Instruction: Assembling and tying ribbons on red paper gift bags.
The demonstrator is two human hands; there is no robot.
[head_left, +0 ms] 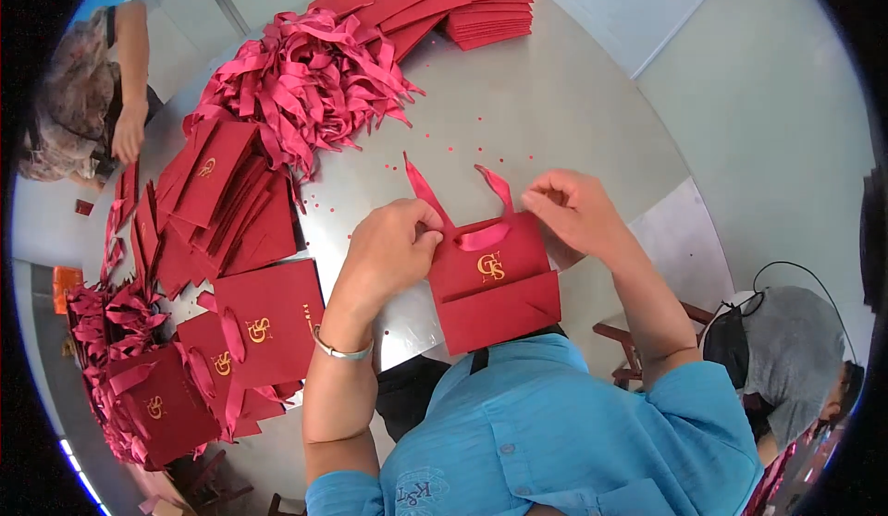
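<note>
A flat red paper gift bag (492, 289) with a gold emblem lies at the table's near edge, close to my body, its bottom flap folded. A pink ribbon handle (485, 237) loops across its top, and two pointed ribbon ends stick up beyond the upper edge. My left hand (393, 246), a metal bangle on its wrist, is closed at the bag's upper left corner, thumb and finger pinching the edge beside the ribbon. Just off the upper right corner, my right hand (575, 211) has curled fingers with thumb and forefinger drawn together; whether anything is between them is hidden.
Pink ribbons (301, 86) form a big heap at the far left, near stacked red bags (490, 17). More bags (217, 206) pile up on the left, beside ribboned bags (268, 322). Red dots litter the metal table (573, 100). One person's arm (132, 81) reaches in far left; another person (795, 350) sits right.
</note>
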